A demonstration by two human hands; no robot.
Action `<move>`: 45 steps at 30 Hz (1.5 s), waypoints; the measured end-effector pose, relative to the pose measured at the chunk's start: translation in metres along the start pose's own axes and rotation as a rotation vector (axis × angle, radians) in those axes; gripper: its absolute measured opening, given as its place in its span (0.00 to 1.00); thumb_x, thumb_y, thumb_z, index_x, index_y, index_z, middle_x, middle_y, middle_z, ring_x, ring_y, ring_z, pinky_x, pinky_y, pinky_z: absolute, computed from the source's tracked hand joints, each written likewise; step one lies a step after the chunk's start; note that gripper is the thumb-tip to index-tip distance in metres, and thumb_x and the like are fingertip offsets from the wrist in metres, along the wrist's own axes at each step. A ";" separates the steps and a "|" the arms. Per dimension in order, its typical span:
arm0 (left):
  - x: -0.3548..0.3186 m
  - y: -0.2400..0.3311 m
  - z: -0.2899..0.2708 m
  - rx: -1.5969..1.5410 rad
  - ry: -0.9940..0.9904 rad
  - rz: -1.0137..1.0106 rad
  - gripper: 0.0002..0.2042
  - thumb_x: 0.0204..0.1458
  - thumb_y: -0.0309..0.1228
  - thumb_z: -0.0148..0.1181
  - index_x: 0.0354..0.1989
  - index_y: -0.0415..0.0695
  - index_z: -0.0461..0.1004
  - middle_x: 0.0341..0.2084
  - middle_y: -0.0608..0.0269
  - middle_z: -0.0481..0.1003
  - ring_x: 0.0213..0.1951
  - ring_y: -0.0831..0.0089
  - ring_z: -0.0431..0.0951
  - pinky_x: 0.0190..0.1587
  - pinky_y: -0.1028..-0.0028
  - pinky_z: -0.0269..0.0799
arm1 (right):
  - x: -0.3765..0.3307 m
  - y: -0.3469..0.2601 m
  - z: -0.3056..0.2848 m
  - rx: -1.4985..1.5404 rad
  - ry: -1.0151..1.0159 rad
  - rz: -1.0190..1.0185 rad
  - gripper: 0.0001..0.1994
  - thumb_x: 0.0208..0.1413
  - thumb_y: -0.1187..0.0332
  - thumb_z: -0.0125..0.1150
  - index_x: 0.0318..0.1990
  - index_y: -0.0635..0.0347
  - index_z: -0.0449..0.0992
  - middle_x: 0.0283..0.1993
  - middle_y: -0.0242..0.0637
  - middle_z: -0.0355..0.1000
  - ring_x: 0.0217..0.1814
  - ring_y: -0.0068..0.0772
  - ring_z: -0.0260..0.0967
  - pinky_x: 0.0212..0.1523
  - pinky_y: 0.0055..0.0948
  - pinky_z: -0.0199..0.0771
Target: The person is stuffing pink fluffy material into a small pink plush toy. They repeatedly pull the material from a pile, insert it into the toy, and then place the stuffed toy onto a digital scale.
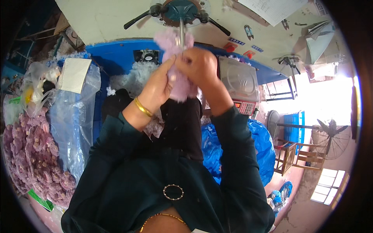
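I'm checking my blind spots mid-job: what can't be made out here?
- Head view: the lower end of the metal tube, lost behind the right hand and the plush piece.
- Head view: the right hand's fingertips, blurred and turned away.
- Head view: the plush piece's middle, covered by the left hand and right hand.
- Head view: the machine's top and the paper sheet, cut by the upper edge.
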State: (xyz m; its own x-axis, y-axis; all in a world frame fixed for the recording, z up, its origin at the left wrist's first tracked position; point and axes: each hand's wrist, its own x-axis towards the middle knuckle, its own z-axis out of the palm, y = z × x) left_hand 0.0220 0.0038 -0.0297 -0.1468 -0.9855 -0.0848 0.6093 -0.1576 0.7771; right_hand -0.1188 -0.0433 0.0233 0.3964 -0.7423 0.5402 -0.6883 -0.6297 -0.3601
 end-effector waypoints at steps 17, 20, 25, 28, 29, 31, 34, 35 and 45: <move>-0.034 0.000 -0.004 1.425 -0.045 0.669 0.19 0.48 0.29 0.60 0.48 0.35 0.67 0.41 0.47 0.73 0.40 0.56 0.76 0.41 0.67 0.73 | 0.016 0.023 0.022 0.069 0.072 0.144 0.15 0.37 0.59 0.61 0.15 0.61 0.68 0.17 0.47 0.61 0.18 0.49 0.62 0.21 0.40 0.60; -0.028 0.008 -0.004 0.401 -0.088 0.219 0.18 0.53 0.28 0.56 0.52 0.35 0.66 0.45 0.50 0.73 0.41 0.60 0.77 0.45 0.66 0.74 | 0.017 0.012 0.012 0.105 -0.024 0.303 0.16 0.37 0.58 0.61 0.15 0.62 0.68 0.16 0.48 0.60 0.17 0.47 0.59 0.20 0.39 0.59; 0.026 0.009 -0.005 -0.365 -0.066 -0.198 0.09 0.59 0.32 0.53 0.40 0.38 0.69 0.31 0.63 0.73 0.31 0.72 0.76 0.47 0.65 0.77 | 0.081 0.036 0.048 -0.102 0.104 0.358 0.16 0.39 0.55 0.58 0.17 0.61 0.72 0.21 0.51 0.68 0.24 0.53 0.68 0.25 0.44 0.65; 0.026 -0.001 0.014 -0.463 0.032 -0.148 0.08 0.58 0.34 0.55 0.37 0.41 0.69 0.28 0.68 0.72 0.31 0.76 0.74 0.44 0.66 0.76 | 0.084 0.040 0.046 -0.117 0.100 0.383 0.16 0.39 0.55 0.57 0.19 0.60 0.74 0.24 0.50 0.71 0.29 0.55 0.70 0.28 0.47 0.67; 0.021 -0.007 0.016 -0.507 0.062 -0.141 0.08 0.58 0.33 0.55 0.37 0.41 0.69 0.28 0.69 0.72 0.32 0.76 0.74 0.43 0.67 0.76 | 0.075 0.039 0.047 -0.116 0.093 0.400 0.16 0.39 0.55 0.57 0.19 0.59 0.74 0.23 0.50 0.71 0.29 0.55 0.70 0.29 0.46 0.67; -0.002 -0.011 0.030 -0.385 0.070 -0.114 0.07 0.57 0.32 0.57 0.39 0.42 0.70 0.29 0.70 0.72 0.32 0.79 0.73 0.37 0.74 0.71 | 0.063 0.033 0.049 -0.102 0.095 0.402 0.15 0.39 0.54 0.57 0.20 0.59 0.74 0.23 0.49 0.70 0.28 0.55 0.69 0.29 0.46 0.67; -0.021 -0.026 0.020 0.072 -0.140 0.027 0.07 0.55 0.28 0.58 0.41 0.43 0.72 0.25 0.72 0.71 0.25 0.81 0.70 0.29 0.80 0.66 | 0.038 0.014 0.035 -0.097 0.028 0.396 0.15 0.41 0.54 0.58 0.20 0.59 0.74 0.22 0.47 0.70 0.27 0.53 0.69 0.27 0.43 0.67; -0.026 -0.023 0.019 0.139 -0.084 0.030 0.06 0.55 0.28 0.58 0.40 0.43 0.72 0.24 0.72 0.71 0.24 0.81 0.70 0.27 0.80 0.65 | 0.031 0.010 0.030 -0.100 0.010 0.391 0.16 0.42 0.54 0.58 0.20 0.59 0.73 0.22 0.47 0.70 0.27 0.53 0.69 0.27 0.42 0.67; 0.032 0.009 0.008 0.589 0.083 0.247 0.11 0.53 0.26 0.55 0.44 0.38 0.74 0.29 0.66 0.77 0.26 0.80 0.74 0.27 0.78 0.68 | 0.061 0.030 0.040 0.066 -0.009 0.482 0.15 0.43 0.55 0.62 0.23 0.59 0.78 0.25 0.47 0.73 0.31 0.51 0.72 0.30 0.43 0.71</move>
State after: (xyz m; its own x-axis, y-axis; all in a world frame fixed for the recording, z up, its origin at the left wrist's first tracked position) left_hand 0.0164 -0.0282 -0.0203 0.0181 -0.9937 0.1110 0.0841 0.1121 0.9901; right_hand -0.0910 -0.1167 0.0151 0.0470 -0.9547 0.2938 -0.7549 -0.2265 -0.6155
